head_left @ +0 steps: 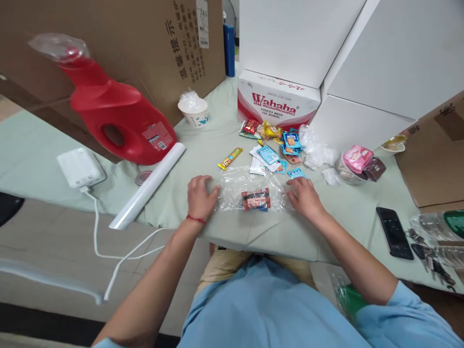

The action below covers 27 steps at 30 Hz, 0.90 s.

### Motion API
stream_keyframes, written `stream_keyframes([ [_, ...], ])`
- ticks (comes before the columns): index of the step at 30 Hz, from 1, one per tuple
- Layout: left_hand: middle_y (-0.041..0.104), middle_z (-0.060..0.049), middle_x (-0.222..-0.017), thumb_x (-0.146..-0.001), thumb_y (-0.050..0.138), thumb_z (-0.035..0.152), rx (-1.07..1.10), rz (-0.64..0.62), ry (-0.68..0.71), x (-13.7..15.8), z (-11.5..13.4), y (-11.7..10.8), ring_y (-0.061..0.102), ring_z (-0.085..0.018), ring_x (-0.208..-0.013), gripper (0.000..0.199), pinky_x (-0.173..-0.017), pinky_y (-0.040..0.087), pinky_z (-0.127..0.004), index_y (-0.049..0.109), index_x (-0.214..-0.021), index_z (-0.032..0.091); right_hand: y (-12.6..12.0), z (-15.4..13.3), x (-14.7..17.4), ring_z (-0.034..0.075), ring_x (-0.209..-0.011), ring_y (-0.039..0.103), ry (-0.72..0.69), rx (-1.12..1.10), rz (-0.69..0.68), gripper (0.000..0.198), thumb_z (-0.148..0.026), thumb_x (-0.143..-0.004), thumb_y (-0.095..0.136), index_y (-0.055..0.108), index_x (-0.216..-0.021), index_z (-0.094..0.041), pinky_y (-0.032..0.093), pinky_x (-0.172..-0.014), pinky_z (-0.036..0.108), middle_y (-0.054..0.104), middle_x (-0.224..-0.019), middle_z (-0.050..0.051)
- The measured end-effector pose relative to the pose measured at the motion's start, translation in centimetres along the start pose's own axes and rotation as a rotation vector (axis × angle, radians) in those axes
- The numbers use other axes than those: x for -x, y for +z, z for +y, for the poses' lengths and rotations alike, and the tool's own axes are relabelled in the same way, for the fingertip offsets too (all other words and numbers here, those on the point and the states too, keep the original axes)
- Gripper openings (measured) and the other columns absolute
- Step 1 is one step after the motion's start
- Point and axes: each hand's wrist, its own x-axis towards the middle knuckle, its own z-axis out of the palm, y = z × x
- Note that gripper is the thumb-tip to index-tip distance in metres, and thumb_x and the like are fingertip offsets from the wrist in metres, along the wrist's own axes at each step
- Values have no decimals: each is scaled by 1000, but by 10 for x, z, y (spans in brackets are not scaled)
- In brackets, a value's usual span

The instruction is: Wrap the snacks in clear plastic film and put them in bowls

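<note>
A sheet or bag of clear plastic lies on the table in front of me. On or in it, I cannot tell which, sits a brown-wrapped snack with a bit of blue packaging under it. At the plastic's left edge rests my left hand, thumb and fingers apart, holding nothing. My right hand is at the right edge, fingers spread and also without anything in them. Just beyond its fingertips lies a blue snack packet. A yellow snack stick lies past the plastic.
Snack packets and crumpled plastic lie before a Wahaba carton. Leftward are a paper cup, a red jug, a white roll and a cabled power bank. At right are a phone and keys.
</note>
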Motion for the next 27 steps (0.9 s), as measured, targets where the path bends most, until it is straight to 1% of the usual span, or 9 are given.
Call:
stream_keyframes([
  [3,61,-15,-116,-89,59,33,-52,182,12,7,5,-11,57,-33,-120,27,-107,46,-53,65,-110,18,-10,-31,1,31,-107,54,-208,72,55,29,-24,-101,50,71,-120,-20,48,-96,45,64,-113,15],
  [6,60,-15,-113,-93,57,30,-99,327,56,23,25,-32,57,-33,-117,23,-105,44,-54,66,-110,18,-6,-59,-4,26,-102,55,-357,66,-139,29,-26,-104,50,73,-122,-25,48,-89,37,64,-108,10],
  [9,64,-13,-110,-94,56,22,-104,396,185,50,53,-51,60,-31,-114,21,-104,43,-54,66,-112,20,6,-71,-13,25,-100,53,-354,152,-277,26,-27,-103,55,75,-121,-26,46,-85,35,65,-105,10],
  [11,69,-10,-110,-92,55,16,-44,323,366,70,71,-56,64,-28,-111,28,-101,44,-50,66,-117,25,12,-72,-17,25,-99,52,-342,176,-318,26,-26,-103,57,76,-120,-25,46,-86,36,65,-102,10],
  [13,74,-6,-115,-92,50,11,35,138,550,86,86,-52,66,-25,-114,43,-102,43,-46,63,-128,30,15,-70,-19,25,-98,53,-335,170,-321,27,-27,-103,56,76,-121,-24,45,-89,36,66,-101,10],
  [15,74,-5,-127,-93,44,9,49,-46,621,93,96,-40,65,-23,-123,53,-105,40,-45,59,-139,31,16,-68,-19,24,-97,54,-329,167,-315,28,-27,-103,56,76,-122,-24,45,-90,37,67,-101,10],
  [17,71,-6,-136,-94,41,7,23,-155,589,92,99,-25,62,-24,-131,56,-107,37,-46,59,-143,28,15,-66,-20,24,-96,56,-324,168,-326,28,-28,-103,56,76,-122,-24,45,-90,36,69,-101,10],
  [21,71,-6,-138,-95,45,8,-28,-207,464,79,91,0,61,-28,-131,49,-108,34,-53,66,-135,27,11,-61,-34,24,-97,61,-316,165,-393,28,-28,-103,55,76,-121,-23,44,-92,35,73,-102,9],
  [27,72,-2,-136,-94,47,5,-86,-193,489,75,84,2,57,-28,-135,47,-116,25,-55,70,-127,31,24,-62,-92,33,-122,53,-177,336,-261,49,-28,-99,57,58,-145,-14,42,-101,39,69,-129,16],
])
